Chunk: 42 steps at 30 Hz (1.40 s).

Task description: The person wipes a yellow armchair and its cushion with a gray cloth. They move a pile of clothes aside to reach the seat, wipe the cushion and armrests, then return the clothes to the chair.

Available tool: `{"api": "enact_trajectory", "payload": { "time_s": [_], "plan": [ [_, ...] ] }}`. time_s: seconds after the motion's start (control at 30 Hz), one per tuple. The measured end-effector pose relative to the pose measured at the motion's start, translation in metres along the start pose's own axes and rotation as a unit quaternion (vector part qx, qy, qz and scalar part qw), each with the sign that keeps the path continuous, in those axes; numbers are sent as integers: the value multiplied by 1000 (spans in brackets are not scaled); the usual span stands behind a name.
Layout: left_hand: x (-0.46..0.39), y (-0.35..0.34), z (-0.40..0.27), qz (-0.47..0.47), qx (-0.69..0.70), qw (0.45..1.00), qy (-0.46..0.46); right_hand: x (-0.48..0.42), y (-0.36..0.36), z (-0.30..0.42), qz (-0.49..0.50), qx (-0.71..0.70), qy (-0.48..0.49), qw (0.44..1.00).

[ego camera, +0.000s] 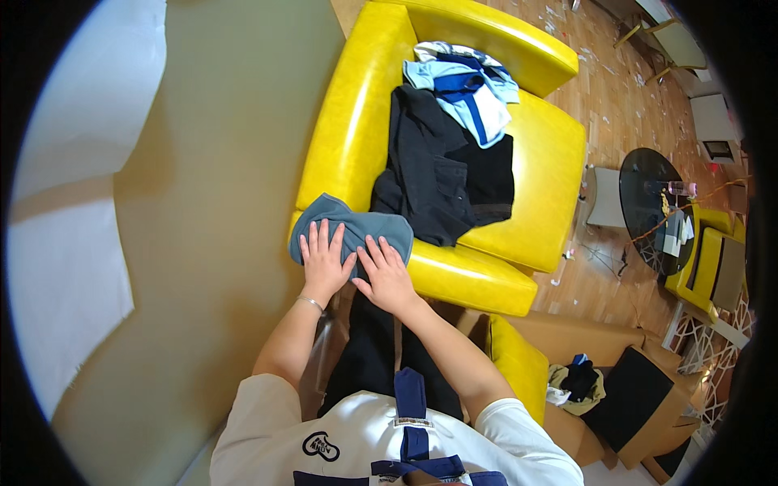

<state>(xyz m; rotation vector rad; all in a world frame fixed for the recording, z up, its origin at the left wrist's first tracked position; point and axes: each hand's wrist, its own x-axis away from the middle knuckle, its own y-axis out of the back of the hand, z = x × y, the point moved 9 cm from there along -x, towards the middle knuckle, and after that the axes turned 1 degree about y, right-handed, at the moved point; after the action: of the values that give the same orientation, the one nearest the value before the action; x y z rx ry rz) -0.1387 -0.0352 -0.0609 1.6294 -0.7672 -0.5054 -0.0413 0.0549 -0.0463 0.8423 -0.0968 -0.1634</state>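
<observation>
A grey-blue cloth (380, 225) is draped over the corner of a yellow leather armchair (349, 133), where the near armrest meets the backrest. Flat on the cloth's left part lies my left hand (324, 258), fingers spread. My right hand (386, 273) rests beside it on the right part, also spread, the two thumbs close together. Neither hand grips the fabric. Some of the cloth is hidden under my palms, and it is wrinkled between them. Just beyond, black garments (425, 164) lie heaped on the seat, partly beneath a light blue, navy and white garment (477, 97).
Left of the armchair stands a plain wall (231, 152). A yellow cushion (516, 364) and a tan sofa (583, 328) with a small clothes pile (577, 383) are at lower right. Farther right is a dark round glass table (644, 200). Scraps litter the wooden floor (583, 115).
</observation>
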Motion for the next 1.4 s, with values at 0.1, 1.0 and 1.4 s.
{"api": "enact_trajectory", "payload": {
  "time_s": [0.1,1.0,1.4],
  "plan": [
    [-14,3,13,24,-5,1000,6,-39,-11,1,-23,-18,-39,999],
    [-318,39,-9,-38,-87,995,27,-112,-10,-106,98,138,-335,927],
    [-291,28,-12,-27,-97,994,32,-138,132,-231,-217,26,-306,927]
  ]
}}
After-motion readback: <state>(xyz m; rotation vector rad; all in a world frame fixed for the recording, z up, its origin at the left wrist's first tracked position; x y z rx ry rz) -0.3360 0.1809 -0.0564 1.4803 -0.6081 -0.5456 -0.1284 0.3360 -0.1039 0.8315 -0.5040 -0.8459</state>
